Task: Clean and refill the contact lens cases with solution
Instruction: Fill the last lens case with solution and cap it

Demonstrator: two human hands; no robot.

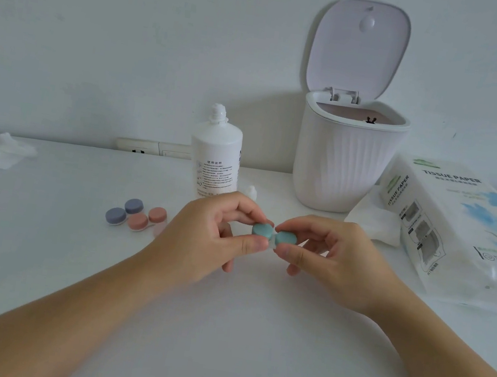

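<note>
Both hands hold the teal lens case above the white table, in front of the solution bottle. The left hand pinches the case's left cap between thumb and fingers; the right hand pinches the right cap the same way. Both caps sit on the case.

Left of the bottle and nearer the camera, two further cases lie on the table: a purple-capped case and, just beside it on its right, a pink-capped case. They appear to touch.

The solution bottle stands upright with its cap removed. A small white cap stands just right of the bottle's base.

Right of the bottle stands a white ribbed bin, lid raised. Further right lies a tissue paper pack, with a sheet protruding from the end facing the bin.

Far left of the bottle, crumpled tissues lie near the table's rear edge. A wall socket shows just left of the bottle.
</note>
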